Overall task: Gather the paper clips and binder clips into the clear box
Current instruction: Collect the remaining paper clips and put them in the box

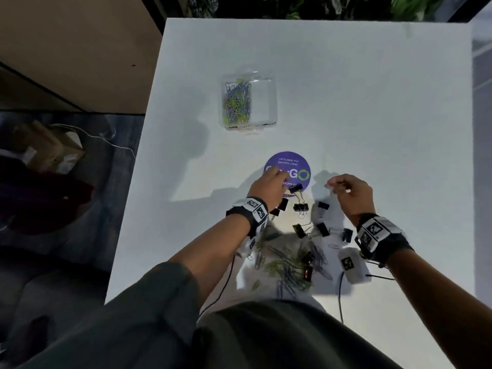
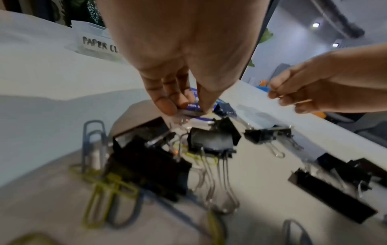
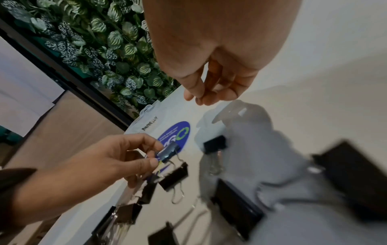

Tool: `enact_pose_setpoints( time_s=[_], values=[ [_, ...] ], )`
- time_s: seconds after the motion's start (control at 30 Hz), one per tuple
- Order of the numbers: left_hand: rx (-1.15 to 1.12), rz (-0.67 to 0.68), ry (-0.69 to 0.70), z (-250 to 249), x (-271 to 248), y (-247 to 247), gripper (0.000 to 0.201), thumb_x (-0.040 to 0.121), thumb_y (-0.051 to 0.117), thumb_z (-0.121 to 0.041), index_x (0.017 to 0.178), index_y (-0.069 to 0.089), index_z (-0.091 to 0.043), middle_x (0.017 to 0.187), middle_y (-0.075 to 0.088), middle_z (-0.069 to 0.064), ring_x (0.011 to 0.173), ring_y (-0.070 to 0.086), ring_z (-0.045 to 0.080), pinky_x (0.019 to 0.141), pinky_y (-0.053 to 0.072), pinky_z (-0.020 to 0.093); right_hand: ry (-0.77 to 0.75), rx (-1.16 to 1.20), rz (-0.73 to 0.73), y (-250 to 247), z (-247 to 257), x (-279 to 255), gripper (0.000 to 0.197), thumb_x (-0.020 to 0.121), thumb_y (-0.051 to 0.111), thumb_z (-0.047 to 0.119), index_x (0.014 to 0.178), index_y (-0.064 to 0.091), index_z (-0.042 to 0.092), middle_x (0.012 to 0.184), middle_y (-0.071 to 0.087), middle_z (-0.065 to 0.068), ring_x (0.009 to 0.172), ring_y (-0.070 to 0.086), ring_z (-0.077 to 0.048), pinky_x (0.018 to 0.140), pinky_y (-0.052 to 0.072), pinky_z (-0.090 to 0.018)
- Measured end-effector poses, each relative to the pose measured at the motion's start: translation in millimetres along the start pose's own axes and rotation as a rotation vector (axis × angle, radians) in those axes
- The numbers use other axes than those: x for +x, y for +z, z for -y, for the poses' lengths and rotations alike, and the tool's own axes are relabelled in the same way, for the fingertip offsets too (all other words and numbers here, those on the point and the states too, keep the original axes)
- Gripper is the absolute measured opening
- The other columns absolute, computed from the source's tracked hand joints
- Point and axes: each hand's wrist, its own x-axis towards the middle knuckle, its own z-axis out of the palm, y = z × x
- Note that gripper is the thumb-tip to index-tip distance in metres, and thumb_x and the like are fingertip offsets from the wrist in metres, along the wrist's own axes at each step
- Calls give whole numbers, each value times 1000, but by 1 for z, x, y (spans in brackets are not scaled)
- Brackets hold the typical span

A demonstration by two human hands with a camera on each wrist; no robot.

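Observation:
The clear box (image 1: 262,102) stands mid-table with coloured paper clips (image 1: 237,102) in its left compartment; its label shows in the left wrist view (image 2: 98,46). My left hand (image 1: 286,182) hovers over the purple sticker and pinches a black binder clip (image 3: 167,152) between thumb and forefinger. Below it lie several black binder clips (image 1: 300,207) (image 2: 211,140). My right hand (image 1: 330,185) is raised to the right, fingertips (image 3: 206,98) pinched together on what looks like a thin paper clip (image 2: 303,101). A pile of paper clips (image 1: 287,265) lies near my body.
A round purple sticker (image 1: 292,166) is stuck to the white table (image 1: 372,102) between the box and the clips. The table's left edge drops to the floor with cardboard boxes (image 1: 48,147). A leafy wall (image 3: 100,41) stands beyond the far edge. Cables trail from my wrists.

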Motion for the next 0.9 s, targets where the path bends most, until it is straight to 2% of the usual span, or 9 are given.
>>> enact_pose_setpoints(
  time_s=[0.1, 0.17, 0.23, 0.4, 0.5, 0.6, 0.73, 0.8, 0.9],
  values=[
    [131, -49, 7, -5, -2, 4, 21, 91, 54, -7, 112, 58, -7, 115, 52, 10, 103, 55, 30, 71, 53, 44, -5, 7, -74, -13, -21, -22, 22, 83, 48, -4, 85, 68, 6, 91, 72, -13, 71, 61, 10, 69, 48, -9],
    [260, -40, 23, -10, -4, 6, 25, 87, 50, 4, 110, 56, -4, 117, 50, 13, 109, 52, 32, 68, 54, 43, -52, -27, -61, -13, -30, -30, 23, 83, 51, -5, 84, 69, 10, 92, 72, -12, 80, 64, -1, 75, 51, -20],
    [383, -1, 26, -14, -5, 7, 33, 87, 45, 6, 119, 50, -1, 128, 45, 17, 120, 46, 34, 73, 55, 43, -177, -134, 28, -7, -30, -33, 23, 82, 54, -6, 86, 70, 11, 93, 71, -10, 85, 65, -18, 80, 51, -28],
    [578, 83, 38, -8, -13, 4, 37, 94, 36, 0, 131, 37, 2, 138, 38, 22, 123, 43, 37, 81, 49, 43, -484, -413, 257, 32, -2, -31, 18, 82, 60, 0, 94, 72, 5, 93, 68, -14, 86, 62, -31, 77, 51, -36],
    [312, 26, -6, 4, -24, -13, 39, 87, 40, 7, 126, 41, -1, 123, 49, 20, 108, 52, 35, 79, 49, 42, -636, -628, 317, 60, 15, -19, 19, 76, 63, -2, 91, 73, 5, 87, 67, -15, 82, 60, -36, 72, 53, -39],
    [9, -80, -127, 23, -40, -30, 40, 79, 37, 13, 114, 44, -6, 95, 57, 15, 87, 58, 34, 67, 42, 35, -763, -905, 405, 75, 21, -8, 22, 69, 67, -1, 89, 73, 8, 84, 64, -13, 81, 57, -37, 65, 51, -41],
    [-62, -87, -101, 57, -68, -33, 59, 79, 35, 17, 126, 53, -13, 100, 55, 7, 91, 53, 21, 85, 44, 31, -784, -1128, 466, 76, 25, -4, 11, 70, 72, 8, 81, 73, 10, 81, 66, -10, 86, 57, -36, 68, 52, -42],
    [-126, -78, -95, 73, -84, -27, 46, 80, 35, 17, 104, 63, -10, 93, 55, 5, 85, 52, 21, 80, 44, 29, -771, -1212, 463, 75, 25, -7, 7, 67, 76, 11, 73, 73, 11, 73, 66, -6, 82, 58, -33, 66, 52, -37],
    [-337, -19, -238, 82, -106, -20, 29, 90, 38, 6, 82, 57, -15, 83, 56, 1, 74, 51, 20, 67, 41, 28, -757, -1277, 429, 73, 24, -17, 12, 57, 78, 9, 67, 70, 11, 66, 65, -6, 75, 59, -30, 64, 49, -34]
  ],
)
